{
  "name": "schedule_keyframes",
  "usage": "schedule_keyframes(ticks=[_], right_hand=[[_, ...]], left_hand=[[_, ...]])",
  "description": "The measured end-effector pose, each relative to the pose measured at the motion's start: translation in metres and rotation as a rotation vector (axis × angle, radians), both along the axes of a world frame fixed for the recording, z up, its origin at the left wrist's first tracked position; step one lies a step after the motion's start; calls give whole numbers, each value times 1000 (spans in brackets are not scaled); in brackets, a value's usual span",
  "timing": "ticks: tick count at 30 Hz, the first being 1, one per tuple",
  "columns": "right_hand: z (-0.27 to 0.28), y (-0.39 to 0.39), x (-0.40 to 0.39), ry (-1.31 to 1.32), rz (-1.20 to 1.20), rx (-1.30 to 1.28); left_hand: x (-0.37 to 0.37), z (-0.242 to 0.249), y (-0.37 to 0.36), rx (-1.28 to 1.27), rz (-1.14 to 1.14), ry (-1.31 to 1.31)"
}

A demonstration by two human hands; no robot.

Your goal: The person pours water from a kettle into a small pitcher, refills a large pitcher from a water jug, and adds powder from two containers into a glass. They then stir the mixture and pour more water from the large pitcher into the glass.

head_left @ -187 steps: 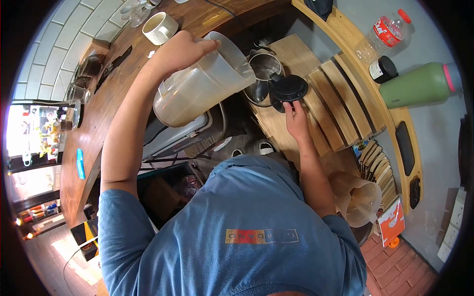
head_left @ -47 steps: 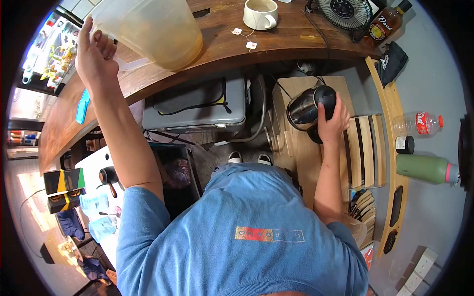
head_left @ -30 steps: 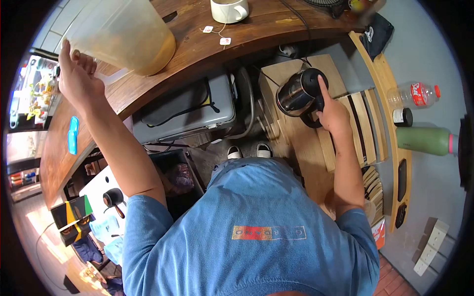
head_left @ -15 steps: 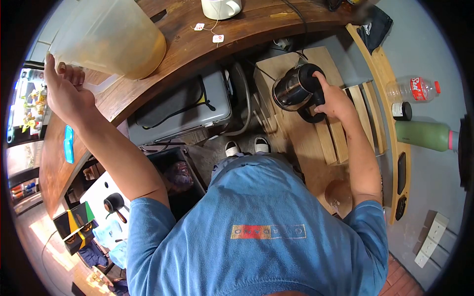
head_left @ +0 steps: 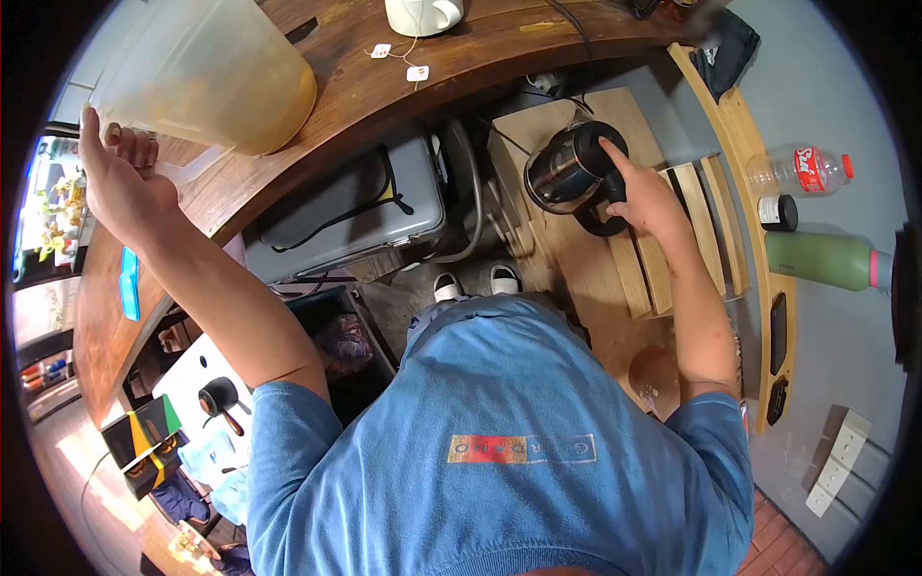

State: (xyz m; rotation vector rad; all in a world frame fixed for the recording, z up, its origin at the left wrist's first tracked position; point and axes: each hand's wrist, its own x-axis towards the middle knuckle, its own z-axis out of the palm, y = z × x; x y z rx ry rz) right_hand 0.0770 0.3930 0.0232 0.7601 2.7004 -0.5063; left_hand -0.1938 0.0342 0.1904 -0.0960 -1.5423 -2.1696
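Observation:
At the upper left, my left hand (head_left: 133, 195) is at the rim of a large translucent plastic bucket (head_left: 216, 72), its fingers curled against the edge. Something yellowish shows through the bucket's lower part, which rests on the dark wooden counter (head_left: 351, 91). My right hand (head_left: 642, 197) is closed on the black handle of a dark glass kettle (head_left: 559, 176), with the index finger stretched over the lid. The kettle is above a light wooden surface (head_left: 576, 259). What is inside it cannot be made out.
A white mug (head_left: 408, 17) with two tea-bag tags stands on the counter. Below lies a grey case (head_left: 403, 197) with a black pouch. On the right ledge are a plastic bottle (head_left: 807, 171), a black-lidded jar (head_left: 776, 213) and a green bottle (head_left: 821, 261). Wooden slats (head_left: 691, 226) lie beside the kettle.
The whole view has shifted slightly. My right index finger now lies straighter across the kettle's lid. My left hand keeps its place at the bucket's rim.

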Motion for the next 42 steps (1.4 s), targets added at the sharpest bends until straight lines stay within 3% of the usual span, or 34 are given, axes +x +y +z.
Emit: schedule_keyframes(ticks=[9,12,14,18,25,29,31,36,42], right_hand=[[3,1,6,23,-15,-4],[2,-1,21,122,-159,-65],[-19,7,42,349,-384,-487],[-72,22,72,643,-488,-702],[-72,18,67,648,-628,-727],[-66,12,68,662,-581,-651],[-74,13,64,899,-618,-631],[-48,4,44,1017,-551,-454],[-24,-18,7,1129,-358,-519]], left_hand=[[-4,-2,-8,-26,-63,-7],[-4,-2,-7,-35,-61,-13],[-2,-1,-6,-39,-51,-20],[-2,-2,-6,-57,-30,-14],[-6,-2,-5,-84,-5,-17],[1,2,0,-105,4,-44],[-4,-1,-6,-85,-26,-24],[-14,-5,-23,-93,-139,-2],[18,-14,-41,-513,140,-88]])
